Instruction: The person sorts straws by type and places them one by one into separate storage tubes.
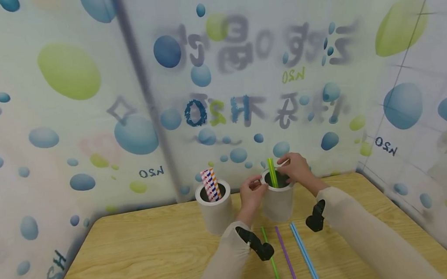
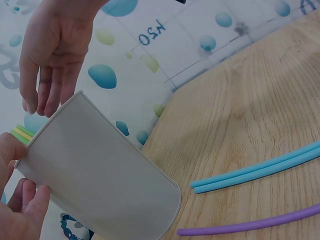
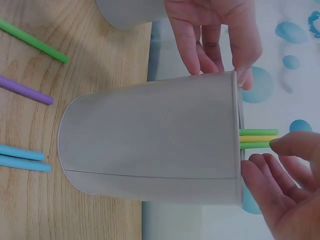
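A white cylindrical holder [image 1: 278, 207] with a dark inside stands upright on the table. Green and yellow straws [image 1: 272, 173] lean in it, their ends sticking out above the rim. My left hand [image 1: 253, 195] holds this holder at its left rim, thumb at the edge and fingers against the outer wall. Over the opposite side of the opening is my right hand [image 1: 297, 169], its fingers loosely bent. In the right wrist view, the right thumb [image 3: 292, 142] is right at the straw ends, while the other fingers are beside the rim.
To the left stands a second white holder [image 1: 217, 219] with several patterned straws [image 1: 210, 184]. In front lie a green straw [image 1: 275, 272], a purple straw [image 1: 287, 257] and two light blue straws [image 1: 307, 257] on the wooden table [image 1: 145, 250]. A printed curtain [image 1: 219, 87] hangs close behind.
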Motion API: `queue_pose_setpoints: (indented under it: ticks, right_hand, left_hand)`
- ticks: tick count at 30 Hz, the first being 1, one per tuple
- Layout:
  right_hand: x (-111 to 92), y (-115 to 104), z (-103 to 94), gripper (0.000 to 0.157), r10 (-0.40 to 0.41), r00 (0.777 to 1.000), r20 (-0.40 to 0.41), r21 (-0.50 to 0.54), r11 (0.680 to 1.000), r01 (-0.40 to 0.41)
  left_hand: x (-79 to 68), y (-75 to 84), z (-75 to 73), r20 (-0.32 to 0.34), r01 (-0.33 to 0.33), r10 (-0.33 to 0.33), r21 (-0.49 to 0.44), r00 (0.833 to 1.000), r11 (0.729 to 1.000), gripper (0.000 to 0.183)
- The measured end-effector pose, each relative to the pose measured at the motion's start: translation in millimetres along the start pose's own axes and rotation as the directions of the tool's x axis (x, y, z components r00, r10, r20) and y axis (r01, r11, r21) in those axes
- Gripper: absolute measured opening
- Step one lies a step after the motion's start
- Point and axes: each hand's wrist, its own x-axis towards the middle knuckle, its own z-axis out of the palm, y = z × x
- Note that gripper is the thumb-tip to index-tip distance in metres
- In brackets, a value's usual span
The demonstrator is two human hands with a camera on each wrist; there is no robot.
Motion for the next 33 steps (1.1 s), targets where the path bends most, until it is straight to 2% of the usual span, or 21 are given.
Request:
queue_pose_setpoints:
  ticks: [12,21,28,33]
  right_hand:
    - [-16.7,4.1,-14.2,0.028,-0.073,0.995,0.072,0.020,0.997,0.072]
    - [-26.5,19.2,-22.6,0.024,-0.055,0.993,0.100,0.007,0.998,0.055]
    - [-40.5,34.3,-29.4,0.025,-0.050,0.989,0.141,0.034,0.998,0.046]
    - [-50.0,51.6,-27.2,0.027,-0.032,0.988,0.152,0.039,0.999,0.027]
  left_hand:
    - [0.7,-2.1,-0.4,0.006,-0.018,0.018,0.003,1.000,1.000,0.032]
    - [-0.8,-2.0,-0.5,0.006,-0.043,0.043,0.008,0.999,0.999,0.032]
    - [2.7,-3.0,-0.6,0.009,-0.016,0.016,0.027,1.000,1.000,0.031]
    - [2.4,-2.2,-0.4,0.013,-0.007,0.006,0.016,1.000,1.000,0.032]
